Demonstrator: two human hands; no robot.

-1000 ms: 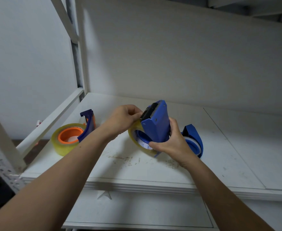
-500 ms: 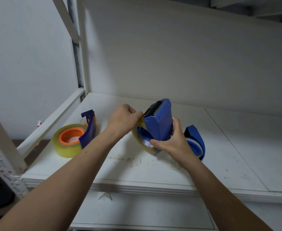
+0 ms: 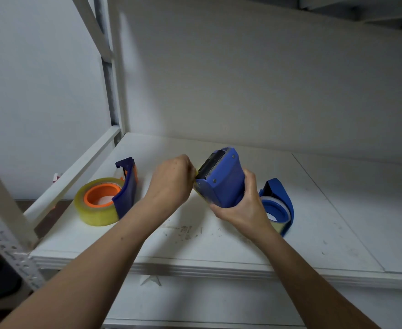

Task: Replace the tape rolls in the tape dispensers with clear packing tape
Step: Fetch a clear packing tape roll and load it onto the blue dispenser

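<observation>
My right hand (image 3: 244,207) grips a blue tape dispenser (image 3: 222,180) from below, holding it above the white shelf (image 3: 195,243) with its toothed cutter pointing up. My left hand (image 3: 174,180) is curled against the dispenser's left side and pinches the yellowish tape end (image 3: 196,173) beside the cutter. The roll inside that dispenser is mostly hidden by both hands. A clear tape roll with an orange core (image 3: 98,201) lies flat at the left, leaning on a second blue dispenser (image 3: 126,188). A third blue dispenser (image 3: 277,206) lies behind my right hand.
A white upright post (image 3: 114,74) and a slanted rail (image 3: 74,176) border the shelf on the left. A perforated metal bracket (image 3: 7,248) stands at the front left corner. The wall closes the back. A lower shelf (image 3: 195,302) shows below the front edge.
The dispenser has tilted and turned, so its roll that showed before is now hidden. My left hand has shifted a little up along the dispenser's side towards the cutter.
</observation>
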